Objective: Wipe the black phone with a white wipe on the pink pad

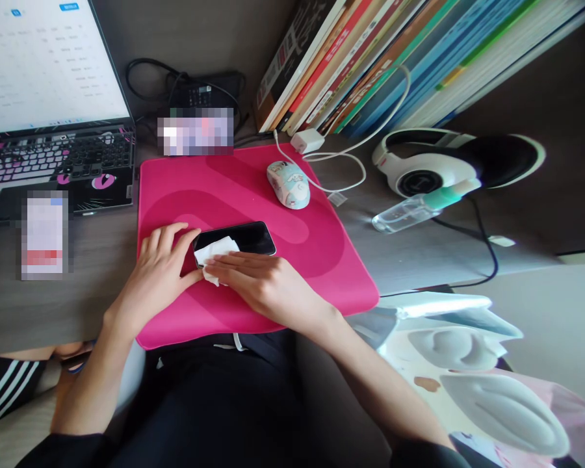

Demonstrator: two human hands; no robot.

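A black smartphone [253,238] lies flat, screen up, on a pink desk mat [214,185]. My left hand [158,270] holds its left end, with the index finger at the upper corner and the thumb near the lower one. Pressed under the fingers of my right hand [268,283] is a folded white tissue [218,249], which lies on the left part of the screen. The phone's lower edge is partly hidden by the tissue and my right hand.
A patterned mouse [288,184] sits on the mat, near a white charger [307,140] with its cable. A spray bottle [404,213] lies by white headphones [419,169]. Books [341,65] stand behind; a laptop [53,156] is at left.
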